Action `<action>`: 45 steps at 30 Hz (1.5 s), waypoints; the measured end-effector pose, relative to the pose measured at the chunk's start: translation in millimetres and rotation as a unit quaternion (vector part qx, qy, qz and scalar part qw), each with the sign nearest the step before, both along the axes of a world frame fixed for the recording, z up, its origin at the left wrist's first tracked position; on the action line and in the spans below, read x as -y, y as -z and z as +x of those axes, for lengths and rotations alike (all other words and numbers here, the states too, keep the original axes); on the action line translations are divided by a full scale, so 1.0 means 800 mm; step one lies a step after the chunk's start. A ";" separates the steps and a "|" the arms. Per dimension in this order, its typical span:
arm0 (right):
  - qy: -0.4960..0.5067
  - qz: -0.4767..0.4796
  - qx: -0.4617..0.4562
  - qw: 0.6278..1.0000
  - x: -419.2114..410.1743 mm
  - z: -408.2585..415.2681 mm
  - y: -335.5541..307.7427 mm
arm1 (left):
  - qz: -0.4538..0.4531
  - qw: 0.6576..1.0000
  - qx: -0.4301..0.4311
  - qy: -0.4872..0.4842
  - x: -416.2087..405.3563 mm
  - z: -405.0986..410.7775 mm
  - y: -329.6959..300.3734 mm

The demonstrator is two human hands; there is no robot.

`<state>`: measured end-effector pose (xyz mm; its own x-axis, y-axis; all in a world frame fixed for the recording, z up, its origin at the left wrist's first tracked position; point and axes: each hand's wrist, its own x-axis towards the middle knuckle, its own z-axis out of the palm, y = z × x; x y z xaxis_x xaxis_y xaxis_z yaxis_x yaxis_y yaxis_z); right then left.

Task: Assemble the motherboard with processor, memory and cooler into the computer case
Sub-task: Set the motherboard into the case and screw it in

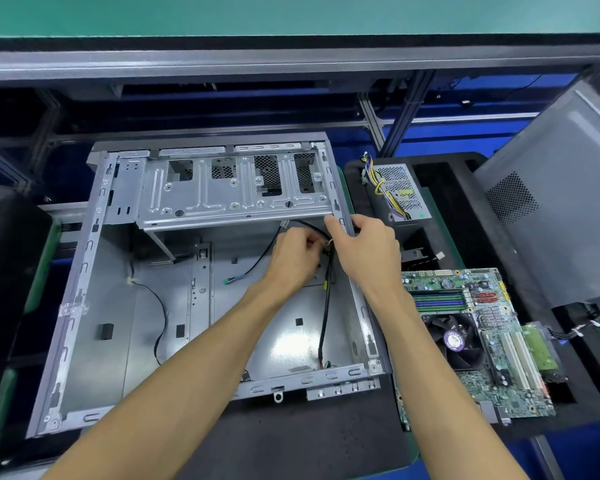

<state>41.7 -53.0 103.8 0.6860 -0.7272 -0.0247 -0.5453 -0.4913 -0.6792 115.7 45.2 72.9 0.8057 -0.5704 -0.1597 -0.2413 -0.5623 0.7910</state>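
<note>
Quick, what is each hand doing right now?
Left hand: pinching the black cable inside the case.
Right hand: gripping the case's right edge.

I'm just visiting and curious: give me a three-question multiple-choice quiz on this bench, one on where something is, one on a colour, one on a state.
1. Where does the motherboard lie?
A. inside the case
B. right of the case
C. on the power supply

2. What colour is the plug at the loose cable's end inside the case?
A. green
B. red
C. white

3. What is the right hand doing?
A. lifting the motherboard
B. hanging idle
C. gripping the case's right edge

Answers: 1 B, it rests on the mat beside the case. 2 A, the tip is green. 3 C, its fingers curl over the rim.
</note>
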 end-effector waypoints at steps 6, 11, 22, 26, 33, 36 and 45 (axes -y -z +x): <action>-0.003 -0.003 -0.003 1.000 0.001 0.000 0.001 | -0.169 0.842 -0.495 -0.130 0.009 0.007 -0.004; 0.003 -0.011 0.000 1.000 0.001 0.000 0.002 | -0.146 0.823 -0.536 -0.119 -0.002 0.011 -0.003; 0.001 0.000 -0.006 1.000 -0.001 0.000 -0.003 | -0.049 0.968 -0.242 -0.048 -0.002 -0.007 -0.014; -0.002 0.007 -0.006 1.000 0.000 -0.001 -0.003 | -0.029 0.978 -0.203 -0.038 -0.004 -0.004 -0.009; 0.000 0.008 -0.004 1.000 0.000 -0.001 -0.003 | -0.050 0.941 -0.316 -0.108 -0.006 0.006 -0.004; -0.002 0.008 -0.004 1.000 0.000 -0.001 -0.003 | -0.081 0.876 -0.471 -0.070 0.000 0.003 -0.010; -0.002 0.002 0.001 1.000 0.000 -0.002 -0.002 | -0.091 0.909 -0.373 -0.161 -0.023 0.040 -0.008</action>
